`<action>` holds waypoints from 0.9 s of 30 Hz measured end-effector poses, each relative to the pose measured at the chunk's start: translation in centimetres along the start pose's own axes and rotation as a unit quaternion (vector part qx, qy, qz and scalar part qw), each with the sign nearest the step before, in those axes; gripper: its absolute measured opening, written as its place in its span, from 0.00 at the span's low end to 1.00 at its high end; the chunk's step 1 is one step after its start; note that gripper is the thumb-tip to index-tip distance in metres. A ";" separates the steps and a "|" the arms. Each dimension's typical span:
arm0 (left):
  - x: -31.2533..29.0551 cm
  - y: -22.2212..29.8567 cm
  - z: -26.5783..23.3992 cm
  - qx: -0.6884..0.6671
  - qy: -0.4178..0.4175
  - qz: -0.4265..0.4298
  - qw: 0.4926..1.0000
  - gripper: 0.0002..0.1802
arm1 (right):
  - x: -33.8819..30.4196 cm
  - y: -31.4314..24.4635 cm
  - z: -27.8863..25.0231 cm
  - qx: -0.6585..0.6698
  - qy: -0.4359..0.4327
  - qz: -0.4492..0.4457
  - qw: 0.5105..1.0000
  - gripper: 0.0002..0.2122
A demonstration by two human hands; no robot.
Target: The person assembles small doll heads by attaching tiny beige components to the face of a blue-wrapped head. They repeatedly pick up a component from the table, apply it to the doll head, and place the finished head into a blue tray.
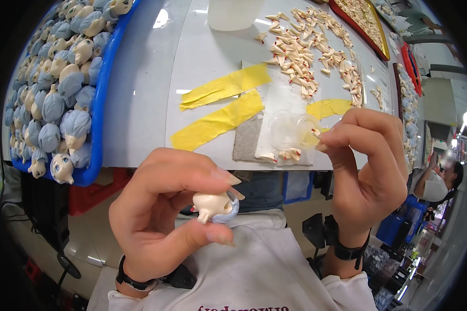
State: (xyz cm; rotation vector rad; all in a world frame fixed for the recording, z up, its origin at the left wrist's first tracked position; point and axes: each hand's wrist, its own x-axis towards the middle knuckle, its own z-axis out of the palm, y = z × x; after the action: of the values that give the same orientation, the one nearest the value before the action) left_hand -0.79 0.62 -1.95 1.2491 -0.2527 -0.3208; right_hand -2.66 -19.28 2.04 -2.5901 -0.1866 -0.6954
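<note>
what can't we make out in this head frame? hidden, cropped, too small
- Doll head, head view: face turned away, partly covered by left hand fingers.
- Small piece pinched by right hand: too small, fingertips hide it.
- Blue tray of doll heads: cut off by left rim.
- White container: top cropped by upper edge.
- Red tray: contents blurred by fisheye.

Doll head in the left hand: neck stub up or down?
Tipped, neck stub down and to the left. The doll head, pinched in the left hand, shows its cream underside and stub, with blue-grey hair turned toward the fingertips.
</note>
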 end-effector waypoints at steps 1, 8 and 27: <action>0.1 0.0 0.0 0.000 -0.004 0.001 1.000 0.26 | 0.0 0.0 0.1 0.003 0.000 -0.009 1.000 0.10; 0.3 0.0 0.1 -0.007 -0.023 0.015 1.000 0.26 | 0.2 0.0 0.0 -0.020 0.004 -0.015 1.000 0.09; -0.1 -0.3 1.1 -0.007 -0.009 0.013 1.000 0.30 | -2.1 -3.6 0.5 0.312 -0.040 0.110 0.943 0.06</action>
State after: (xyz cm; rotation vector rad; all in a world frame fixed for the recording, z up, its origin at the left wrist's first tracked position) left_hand -1.34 -0.40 -1.86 1.2284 -0.2806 -0.3113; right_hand -5.15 -15.86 1.99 -1.9877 -0.1160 -0.3678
